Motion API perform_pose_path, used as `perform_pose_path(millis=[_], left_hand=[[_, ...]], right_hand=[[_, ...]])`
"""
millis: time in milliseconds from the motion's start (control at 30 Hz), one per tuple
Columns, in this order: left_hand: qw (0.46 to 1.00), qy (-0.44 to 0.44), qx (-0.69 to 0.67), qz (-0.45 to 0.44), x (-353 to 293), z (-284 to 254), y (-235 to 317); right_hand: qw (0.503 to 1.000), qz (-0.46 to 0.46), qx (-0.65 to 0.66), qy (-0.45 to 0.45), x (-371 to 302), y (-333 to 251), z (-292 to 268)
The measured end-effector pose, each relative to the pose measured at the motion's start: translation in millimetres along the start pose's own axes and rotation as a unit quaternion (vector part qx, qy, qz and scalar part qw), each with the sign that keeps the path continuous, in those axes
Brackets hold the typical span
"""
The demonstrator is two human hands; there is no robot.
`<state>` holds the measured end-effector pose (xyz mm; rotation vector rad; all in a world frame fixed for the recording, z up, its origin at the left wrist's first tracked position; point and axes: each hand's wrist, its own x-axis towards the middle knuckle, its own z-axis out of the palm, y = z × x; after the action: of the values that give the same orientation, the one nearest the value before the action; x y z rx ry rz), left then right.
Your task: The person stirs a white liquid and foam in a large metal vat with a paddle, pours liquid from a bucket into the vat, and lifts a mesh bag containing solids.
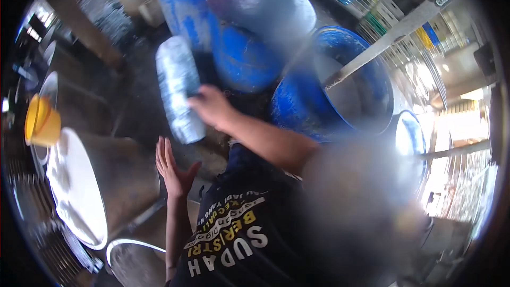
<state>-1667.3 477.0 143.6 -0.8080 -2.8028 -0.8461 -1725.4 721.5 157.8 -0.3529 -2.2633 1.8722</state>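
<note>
So I seem mid-handling this long shiny bundle [176, 82], left of the middle blue barrel [247, 58]. Right hand [211, 107] touches its side; can't tell if it's gripping. Left hand [175, 167]'s open, nearer me than the barrel; steadying probably calls for both. No readable bundle label; my black shirt [239, 223] has lettering.

The dark, wet-looking floor [139, 87] carries three scuffed blue drums [244, 58] standing close together.

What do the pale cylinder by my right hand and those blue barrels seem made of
Pale cylinder: perhaps ice or clear plastic; whitish, shiny and streaky, though blur leaves it open. Blue barrels: probably plastic, scuffed, judging by blue walls with pale worn patches.
</note>
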Motion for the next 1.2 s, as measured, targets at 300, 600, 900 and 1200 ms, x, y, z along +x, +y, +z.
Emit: perform_pose_path(millis=[300, 600, 900, 1200], left_hand=[[0.972, 0.077, -0.01, -0.223, 204, 33, -130], [0.867, -0.182, -0.058, -0.461, 322, 141, -206], [0.859, -0.329, -0.111, -0.377, 422, 403, -269], [0.912, -0.364, 0.079, -0.174, 393, 375, -305]], right_hand=[[0.871, -0.281, -0.374, 0.148, 234, 3, -172], [0.869, 0.231, 0.431, -0.073, 395, 159, -239], [0.987, 0.107, -0.053, -0.107, 354, 12, -122], [0.952, 0.242, 0.099, 0.159, 381, 187, -316]])
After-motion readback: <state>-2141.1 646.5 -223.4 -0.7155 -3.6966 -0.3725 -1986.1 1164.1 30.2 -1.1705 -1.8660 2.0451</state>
